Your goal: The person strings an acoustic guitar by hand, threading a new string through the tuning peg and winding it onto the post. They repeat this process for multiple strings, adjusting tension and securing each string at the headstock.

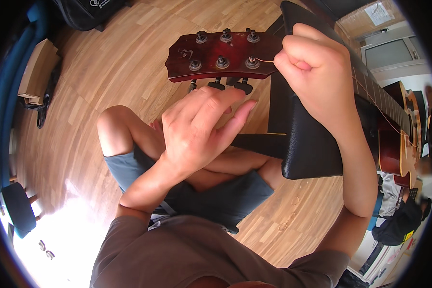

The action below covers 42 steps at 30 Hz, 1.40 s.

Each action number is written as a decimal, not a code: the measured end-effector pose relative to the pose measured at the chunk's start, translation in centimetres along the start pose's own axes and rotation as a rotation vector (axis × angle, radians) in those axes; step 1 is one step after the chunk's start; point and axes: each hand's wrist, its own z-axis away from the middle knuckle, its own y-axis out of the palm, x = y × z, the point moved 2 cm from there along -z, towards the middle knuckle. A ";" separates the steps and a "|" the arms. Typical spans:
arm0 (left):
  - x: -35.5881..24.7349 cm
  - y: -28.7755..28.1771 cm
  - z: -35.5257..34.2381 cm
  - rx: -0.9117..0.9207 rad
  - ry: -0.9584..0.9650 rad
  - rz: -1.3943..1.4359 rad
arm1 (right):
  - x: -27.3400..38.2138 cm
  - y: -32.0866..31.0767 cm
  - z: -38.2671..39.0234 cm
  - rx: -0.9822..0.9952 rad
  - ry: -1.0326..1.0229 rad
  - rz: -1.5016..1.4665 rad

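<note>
A dark red guitar headstock (pixel 225 55) with several tuning pegs points left, its neck (pixel 377 91) running right to the body (pixel 401 139). My right hand (pixel 314 72) is closed around the neck just behind the headstock, pinching a thin string (pixel 264 61) that leads to the nearest post. Just below the headstock my left hand (pixel 201 127) reaches its fingertips toward the black tuner knobs (pixel 237 85); whether they touch is unclear.
The guitar neck rests on a black padded seat or stand (pixel 312 144). My bare knees and blue shorts (pixel 225 197) are below it, over a wooden floor (pixel 120 67). A blue stool (pixel 18 209) stands at left, a black bag (pixel 398 223) at right.
</note>
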 end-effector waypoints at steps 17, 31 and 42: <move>-0.2 0.2 0.1 0.048 -0.099 -0.173 | -0.1 0.3 0.7 0.068 0.092 0.004; -0.6 -0.2 -0.4 0.090 -0.098 -0.233 | 0.1 0.1 0.6 0.077 0.089 0.037; -0.4 0.9 0.2 0.110 -0.507 0.131 | 0.2 0.2 0.7 0.058 0.085 0.032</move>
